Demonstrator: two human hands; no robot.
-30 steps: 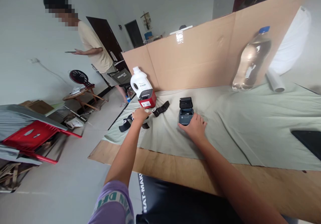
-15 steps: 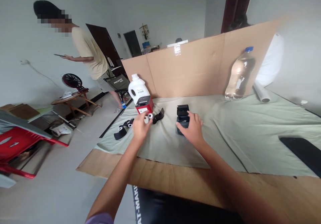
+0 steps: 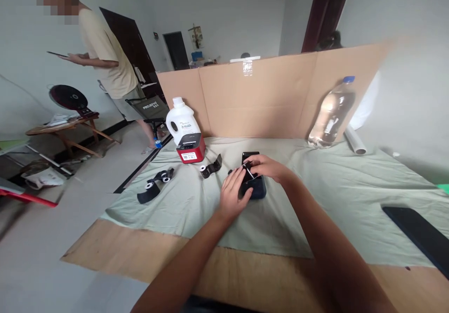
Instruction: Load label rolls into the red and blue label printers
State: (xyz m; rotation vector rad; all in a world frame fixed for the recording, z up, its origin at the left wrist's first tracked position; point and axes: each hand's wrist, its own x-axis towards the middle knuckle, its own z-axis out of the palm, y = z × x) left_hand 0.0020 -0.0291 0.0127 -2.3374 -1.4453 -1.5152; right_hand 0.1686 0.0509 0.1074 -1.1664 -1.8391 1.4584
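Observation:
A small dark blue printer (image 3: pixel 258 192) lies on the green cloth (image 3: pixel 315 200) with its black lid (image 3: pixel 246 156) up. My left hand (image 3: pixel 234 193) rests against the printer's left side, fingers laid along it. My right hand (image 3: pixel 267 167) reaches over the open compartment from the right, and its fingertips pinch a small white paper piece (image 3: pixel 247 171), apparently the end of a roll. Left of them lie a white roll with a black strap (image 3: pixel 209 168) and more small rolls on black straps (image 3: pixel 154 188).
A red label printer (image 3: pixel 190 150) and a white jug (image 3: pixel 180 119) stand at the back left. A water bottle (image 3: pixel 329 116) and a film roll (image 3: pixel 354 140) lean by the cardboard wall (image 3: pixel 266 98). A flat black object (image 3: pixel 417 232) lies right. A person (image 3: pixel 105 60) stands far left.
My left hand came away from the small rolls at the left and moved right to the dark blue printer. My right hand shifted onto the open compartment. The view swung slightly left.

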